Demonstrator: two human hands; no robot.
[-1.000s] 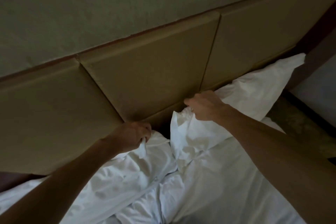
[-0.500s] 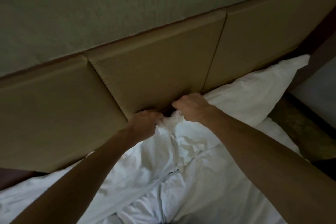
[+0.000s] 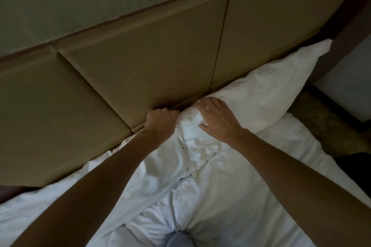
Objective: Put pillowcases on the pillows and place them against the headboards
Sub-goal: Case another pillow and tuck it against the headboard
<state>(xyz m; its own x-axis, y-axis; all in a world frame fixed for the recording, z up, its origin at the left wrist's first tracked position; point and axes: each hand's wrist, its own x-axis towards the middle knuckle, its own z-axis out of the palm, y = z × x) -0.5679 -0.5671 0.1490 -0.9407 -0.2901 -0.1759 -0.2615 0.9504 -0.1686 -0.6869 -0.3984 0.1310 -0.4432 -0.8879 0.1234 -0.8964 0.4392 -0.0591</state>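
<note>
Pillow point(image 3: 271, 86) is cased, set against headboard point(image 3: 140, 66); untucked end is clenched by left hand point(image 3: 160, 124), pressed by flat right hand point(image 3: 218, 120)

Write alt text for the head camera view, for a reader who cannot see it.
A person's right grip presses flat on the bunched end of a white pillow lying against a tan padded headboard, while the left grip holds crumpled white fabric beside it. Rumpled white bedding fills the foreground.
</note>
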